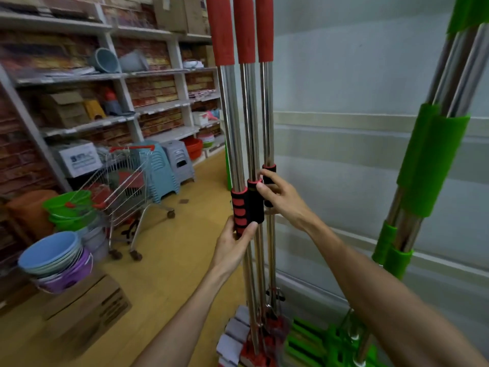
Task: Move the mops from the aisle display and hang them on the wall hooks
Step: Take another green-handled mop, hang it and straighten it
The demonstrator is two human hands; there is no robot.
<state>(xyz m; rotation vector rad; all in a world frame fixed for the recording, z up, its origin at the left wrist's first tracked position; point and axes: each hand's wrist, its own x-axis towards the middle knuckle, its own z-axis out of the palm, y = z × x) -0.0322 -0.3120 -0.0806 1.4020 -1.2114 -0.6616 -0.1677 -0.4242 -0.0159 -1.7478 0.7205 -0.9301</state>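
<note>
Three red-handled mops [248, 115] with shiny steel poles stand upright together against the pale wall [344, 75], red foam grips at the top and black-and-red sleeves halfway down. My left hand [235, 242] grips the lower end of the left mop's black-and-red sleeve [240, 207]. My right hand [280, 197] curls round the sleeves of the middle and right poles. The mop heads [246, 340], red with grey sponge, rest on the floor. A bundle of green mops [434, 160] leans on the wall at the right.
A shopping cart [127, 186] stands in the aisle to the left, beside stacked plastic stools [164, 170]. Stacked buckets [53, 258] and cardboard boxes [87, 308] fill the near left. Shelves of goods [105, 75] line the left side. The yellow floor [169, 260] lies between.
</note>
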